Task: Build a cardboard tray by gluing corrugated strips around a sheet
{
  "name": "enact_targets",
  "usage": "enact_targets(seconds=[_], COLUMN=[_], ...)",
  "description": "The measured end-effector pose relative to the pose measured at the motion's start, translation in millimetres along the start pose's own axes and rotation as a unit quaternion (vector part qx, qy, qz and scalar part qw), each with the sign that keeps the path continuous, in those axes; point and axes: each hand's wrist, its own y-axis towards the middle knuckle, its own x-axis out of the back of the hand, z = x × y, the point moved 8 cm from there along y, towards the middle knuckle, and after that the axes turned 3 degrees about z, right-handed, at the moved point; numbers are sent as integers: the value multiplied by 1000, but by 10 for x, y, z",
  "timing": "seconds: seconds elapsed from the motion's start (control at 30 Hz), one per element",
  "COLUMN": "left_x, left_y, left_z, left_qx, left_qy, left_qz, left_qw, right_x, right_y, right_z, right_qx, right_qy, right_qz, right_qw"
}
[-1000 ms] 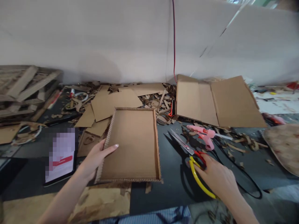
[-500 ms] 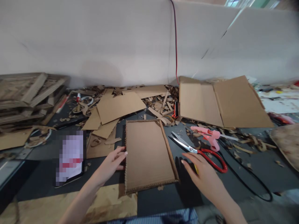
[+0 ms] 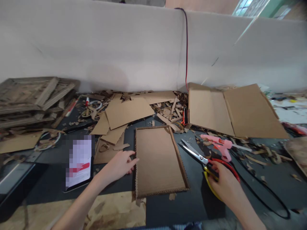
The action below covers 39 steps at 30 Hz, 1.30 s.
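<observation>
A shallow cardboard tray (image 3: 160, 159) with low corrugated walls lies on the dark table in front of me. My left hand (image 3: 122, 164) is at its left wall, thumb over the rim and the other fingers curled outside it. To the right of the tray are scissors (image 3: 198, 155) with silver blades slightly apart and a red handle. My right hand (image 3: 223, 180) is closed around the scissors' handles, and a yellow curved handle shows under the fingers. Part of the grip is hidden by the hand.
A pink glue gun (image 3: 219, 145) with a black cord lies right of the scissors. A phone (image 3: 80, 166) stands at left. Behind are flat cardboard pieces (image 3: 129, 111), many scraps, a folded cardboard sheet (image 3: 254, 111) and stacked cardboard frames (image 3: 35, 102) against the wall.
My right hand has closed on the scissors' handles; before, it hovered beside them with fingers extended. My left hand stays at the tray's left wall. The view has shifted slightly.
</observation>
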Motion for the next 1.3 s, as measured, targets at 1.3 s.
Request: enact_targets(seconds=[1.3], left_x=[826], left_y=[181], left_z=[197], left_qx=[-99], left_qy=[-417], left_qz=[-288], left_qw=[856], right_x=[212], right_y=[-101], right_z=[13], right_qx=[-80], right_qy=[4], right_qz=[94], right_qw=[992])
